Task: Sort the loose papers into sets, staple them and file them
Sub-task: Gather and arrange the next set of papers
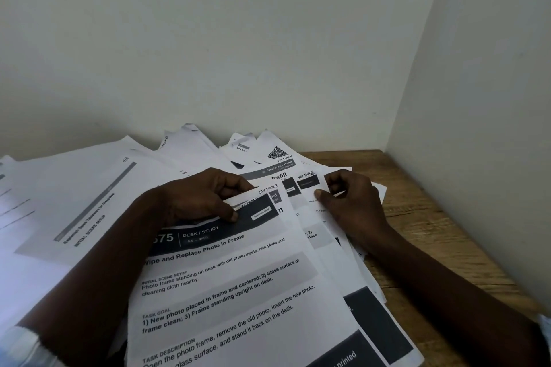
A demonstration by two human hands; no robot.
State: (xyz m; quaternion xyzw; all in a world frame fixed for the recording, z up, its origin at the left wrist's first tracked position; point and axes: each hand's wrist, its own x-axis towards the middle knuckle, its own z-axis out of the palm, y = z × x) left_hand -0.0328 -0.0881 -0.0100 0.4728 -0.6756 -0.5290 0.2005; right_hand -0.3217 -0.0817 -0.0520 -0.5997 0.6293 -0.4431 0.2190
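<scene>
- paper is what this job turns on: the loose papers point(328, 247) lie fanned in overlapping layers on the wooden desk point(417, 217), pushed into the corner where the wall point(268, 39) meets it.
- each sheet looks light, thin and floppy. judging from that, one lifted by a corner will sag, and the smooth faces will slide over each other, so a small nudge can shift the fan.
- edges and corners are the sensible places to take hold, since the flat faces offer nothing to pinch. a thumb on top and fingers under an upper edge should part one sheet from the rest.
- the left hand point(202, 197) grips the upper edge of the top sheet point(238, 292), headed "wipe and replace photo in frame". its thumb presses on the dark banner and its fingers curl over the edge, and the sheet runs from that grip down toward the person.
- just beyond those fingers the section 3 sheet point(268, 189) peeks out, with the section 4 sheet point(307, 177) beside it on the right.
- the right hand point(354, 202) pinches the upper right of the fan, beside the section 4 sheet's dark label, with its thumb on the paper face. i cannot tell exactly which sheet it holds.
- the left pile point(74, 202) lies beside the left forearm, and neither hand is on it.
- no stapler or file shows, so sorting looks like the step in hand.
</scene>
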